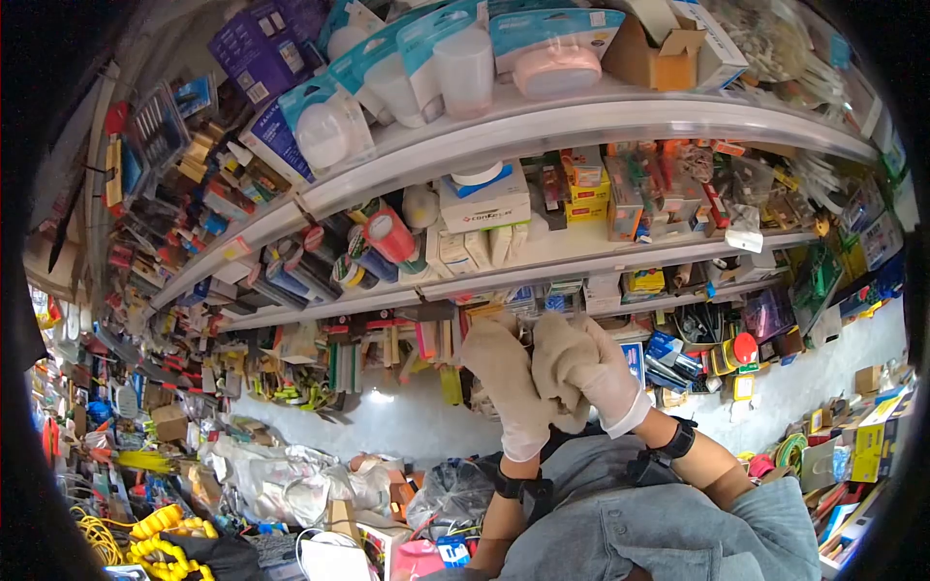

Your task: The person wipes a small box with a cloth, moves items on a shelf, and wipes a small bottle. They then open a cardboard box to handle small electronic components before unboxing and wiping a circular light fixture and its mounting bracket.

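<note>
White gloves cover both of my hands, raised side by side in front of the lower shelves. My right hand is closed on a crumpled beige cloth, which hangs between the two hands. Beside the cloth, my left hand is bent at the fingers, and its fingertips point toward the shelf. A small dark bit shows between the hands near the fingertips, too little to name. What the left fingers hold is hidden.
Above the hands, a curved shelf edge carries packaged goods. A white box and a red roll stand on the shelf below. Bagged goods and yellow coiled hose lie low on the left. Boxes stand at the right.
</note>
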Demonstrator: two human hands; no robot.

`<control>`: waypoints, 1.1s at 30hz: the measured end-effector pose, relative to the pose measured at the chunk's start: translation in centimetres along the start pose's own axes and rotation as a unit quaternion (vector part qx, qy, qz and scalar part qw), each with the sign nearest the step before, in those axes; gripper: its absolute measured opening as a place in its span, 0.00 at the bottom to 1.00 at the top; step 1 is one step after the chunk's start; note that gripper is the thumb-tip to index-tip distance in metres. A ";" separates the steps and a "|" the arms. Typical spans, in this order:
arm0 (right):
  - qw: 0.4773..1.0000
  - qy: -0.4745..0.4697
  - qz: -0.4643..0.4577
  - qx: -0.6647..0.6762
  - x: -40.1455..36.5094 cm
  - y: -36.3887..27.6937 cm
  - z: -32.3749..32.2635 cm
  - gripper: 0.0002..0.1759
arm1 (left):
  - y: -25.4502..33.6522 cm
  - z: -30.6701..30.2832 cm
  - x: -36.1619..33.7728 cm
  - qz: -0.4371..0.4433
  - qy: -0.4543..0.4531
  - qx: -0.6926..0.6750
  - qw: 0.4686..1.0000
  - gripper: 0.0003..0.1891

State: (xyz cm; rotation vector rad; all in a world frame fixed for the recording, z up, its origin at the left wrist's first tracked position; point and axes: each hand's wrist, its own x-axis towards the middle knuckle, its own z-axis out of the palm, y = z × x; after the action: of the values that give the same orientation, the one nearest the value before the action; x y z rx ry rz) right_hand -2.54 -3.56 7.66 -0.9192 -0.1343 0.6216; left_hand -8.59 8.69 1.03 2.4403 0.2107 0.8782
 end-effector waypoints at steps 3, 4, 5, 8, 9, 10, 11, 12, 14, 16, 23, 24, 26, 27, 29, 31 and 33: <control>0.995 -0.009 0.011 -0.097 0.6 1.1 -2.3 0.19 | -0.4 0.3 0.2 -0.070 0.035 -0.033 0.996 0.31; 0.993 0.021 0.048 -0.105 0.7 1.3 -2.7 0.21 | 1.1 -0.4 1.8 -0.098 0.092 -0.083 0.988 0.37; 0.989 0.050 0.085 -0.112 0.6 1.3 -3.0 0.23 | 2.0 -0.9 2.9 -0.124 0.148 -0.132 0.972 0.43; 0.921 0.043 -0.080 -0.379 0.4 1.0 -3.7 0.28 | 1.0 -1.5 2.7 -0.074 0.101 -0.011 0.992 0.45; 0.860 0.041 -0.207 -0.464 0.5 1.2 -4.0 0.32 | 1.4 -1.4 2.9 -0.074 0.102 -0.011 0.992 0.45; 0.860 0.041 -0.207 -0.464 0.3 0.8 -4.0 0.32 | 2.1 -1.2 3.2 -0.039 0.148 -0.001 0.988 0.39; 0.854 0.032 -0.233 -0.463 0.0 -0.4 -3.5 0.31 | 2.9 -1.3 3.6 -0.003 0.193 0.009 0.981 0.35; 0.848 0.025 -0.260 -0.461 -0.4 -1.4 -3.1 0.31 | 3.4 -1.8 4.1 -0.003 0.192 0.006 0.981 0.35; 0.857 0.000 -0.253 -0.448 -1.0 -2.4 -2.4 0.26 | 4.0 -2.6 4.9 -0.027 -0.034 0.133 0.990 0.33; 0.892 0.002 -0.027 -0.450 -1.4 -2.6 -1.1 0.20 | 3.7 -2.0 4.8 0.040 -0.026 0.126 0.991 0.32; 0.923 0.070 -0.013 -0.378 -0.2 -0.4 -3.4 0.16 | 2.8 0.1 3.1 0.064 -0.016 0.000 0.998 0.26; 0.916 0.068 0.014 -0.394 -0.1 -0.5 -3.6 0.16 | 2.9 0.2 3.2 0.069 0.010 0.025 0.997 0.27; 0.944 0.051 0.028 -0.324 0.2 -0.1 -4.3 0.15 | 3.0 -0.3 3.9 0.041 -0.042 -0.001 0.998 0.29; 0.966 0.032 0.042 -0.253 0.5 0.2 -4.6 0.13 | 3.0 -0.5 4.1 0.011 -0.092 -0.026 0.995 0.30; 0.975 0.024 0.038 -0.217 1.0 0.7 -5.2 0.12 | 2.9 0.0 4.1 0.012 -0.055 -0.023 0.998 0.25; 0.983 0.015 0.035 -0.181 1.5 1.0 -6.1 0.11 | 2.4 0.7 3.8 0.012 -0.016 -0.019 1.000 0.19; 0.990 0.015 0.041 -0.132 2.0 0.8 -7.2 0.10 | 1.5 1.3 3.4 -0.064 0.038 -0.023 0.997 0.17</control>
State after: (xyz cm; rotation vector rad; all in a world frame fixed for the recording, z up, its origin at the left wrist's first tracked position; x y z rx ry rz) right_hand 1.37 -7.08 2.34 -1.1946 -0.1546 0.6751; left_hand -5.15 7.88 2.86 2.3255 0.3675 0.9082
